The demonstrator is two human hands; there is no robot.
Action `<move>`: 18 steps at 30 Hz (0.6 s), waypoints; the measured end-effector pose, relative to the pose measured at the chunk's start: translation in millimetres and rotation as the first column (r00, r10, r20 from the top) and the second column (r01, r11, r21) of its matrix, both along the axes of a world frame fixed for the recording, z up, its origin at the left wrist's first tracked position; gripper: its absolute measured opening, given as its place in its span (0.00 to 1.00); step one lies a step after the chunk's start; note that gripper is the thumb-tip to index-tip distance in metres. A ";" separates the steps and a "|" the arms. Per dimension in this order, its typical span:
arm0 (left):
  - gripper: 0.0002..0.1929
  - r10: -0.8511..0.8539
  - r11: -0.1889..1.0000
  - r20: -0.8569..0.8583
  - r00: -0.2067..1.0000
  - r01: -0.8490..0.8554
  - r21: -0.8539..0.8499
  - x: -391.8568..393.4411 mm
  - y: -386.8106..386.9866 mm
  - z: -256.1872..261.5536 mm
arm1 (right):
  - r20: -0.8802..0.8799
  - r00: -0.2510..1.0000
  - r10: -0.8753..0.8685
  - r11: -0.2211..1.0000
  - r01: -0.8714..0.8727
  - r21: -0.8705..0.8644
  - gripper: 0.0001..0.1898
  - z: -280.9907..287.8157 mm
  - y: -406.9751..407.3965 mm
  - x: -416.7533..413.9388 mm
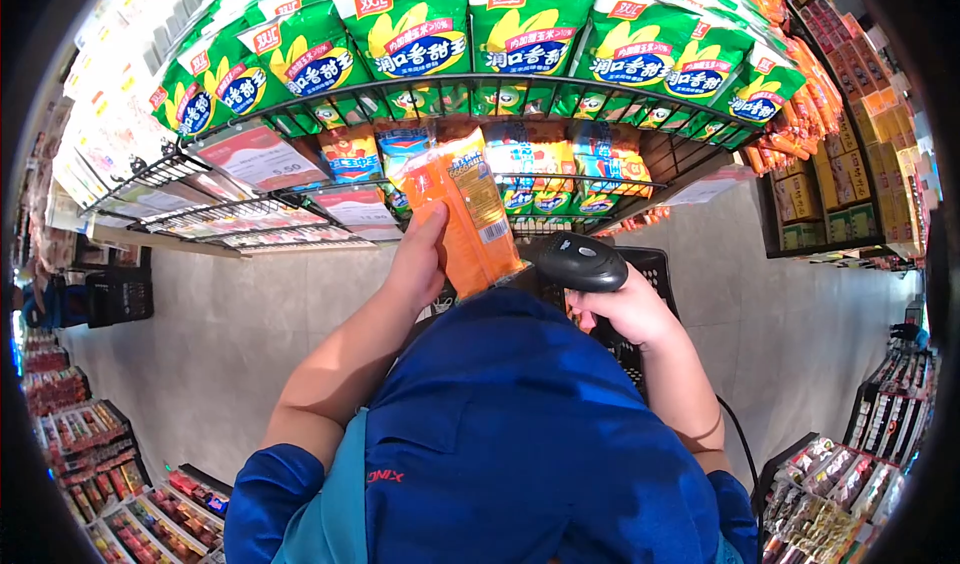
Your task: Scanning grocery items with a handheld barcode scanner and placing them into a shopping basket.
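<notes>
My left hand (420, 264) grips an orange plastic food packet (476, 226) by its left edge, its printed side with a barcode facing up. To the right of it, my right hand (630, 305) holds a black handheld barcode scanner (583, 262), whose head points left towards the packet. The lower end of the packet hangs just above my blue garment. Part of my right hand's grip is hidden under the scanner. Just beyond both hands is a wire shelf rack (480, 78) with green sausage bags (411, 28) on top and smaller colourful packets (600, 163) below.
A black plastic basket (656, 271) stands behind my right hand. Price cards (259, 155) hang from the rack's left part. Orange packets (806, 114) hang at its right end. A shelf of boxes (840, 181) stands at the right, and a black cable (750, 451) runs beside my right arm.
</notes>
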State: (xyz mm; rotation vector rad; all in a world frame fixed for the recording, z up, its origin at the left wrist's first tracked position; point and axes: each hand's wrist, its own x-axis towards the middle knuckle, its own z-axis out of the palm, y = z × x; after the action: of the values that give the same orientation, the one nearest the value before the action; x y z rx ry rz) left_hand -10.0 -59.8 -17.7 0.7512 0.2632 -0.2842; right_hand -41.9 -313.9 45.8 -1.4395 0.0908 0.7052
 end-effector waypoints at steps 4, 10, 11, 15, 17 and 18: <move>0.17 -0.025 1.000 0.015 1.000 0.025 0.010 -0.3 3.2 0.6 | -0.025 0.997 0.079 0.997 -0.079 0.002 0.12 -3.7 6.6 6.2; 0.21 -0.057 0.992 0.089 0.994 0.047 0.113 4.0 10.9 -14.3 | -0.002 0.996 0.091 0.996 -0.091 -0.021 0.10 2.2 21.1 8.0; 0.21 -0.057 0.991 0.099 0.993 0.044 0.125 5.6 12.4 -16.4 | 0.010 0.996 0.094 0.995 -0.093 -0.024 0.11 0.7 20.5 9.2; 0.21 -0.039 0.993 0.070 0.997 0.031 0.112 8.9 14.7 -16.6 | 0.026 0.993 0.111 0.992 -0.110 -0.054 0.13 1.2 21.3 12.4; 0.20 -0.028 0.994 0.066 0.997 0.021 0.103 10.9 15.4 -17.5 | 0.034 0.991 0.129 0.990 -0.127 -0.065 0.13 0.9 20.8 14.0; 0.20 -0.028 0.995 0.067 0.997 0.021 0.102 11.2 15.6 -16.6 | 0.037 0.990 0.135 0.989 -0.132 -0.067 0.13 0.5 20.6 14.2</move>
State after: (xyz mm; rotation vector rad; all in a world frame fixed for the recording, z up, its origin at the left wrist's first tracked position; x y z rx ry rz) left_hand 1.2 -44.2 -34.3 0.8631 0.2048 -0.2692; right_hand -27.6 -293.3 46.3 -1.5316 -0.0155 0.7870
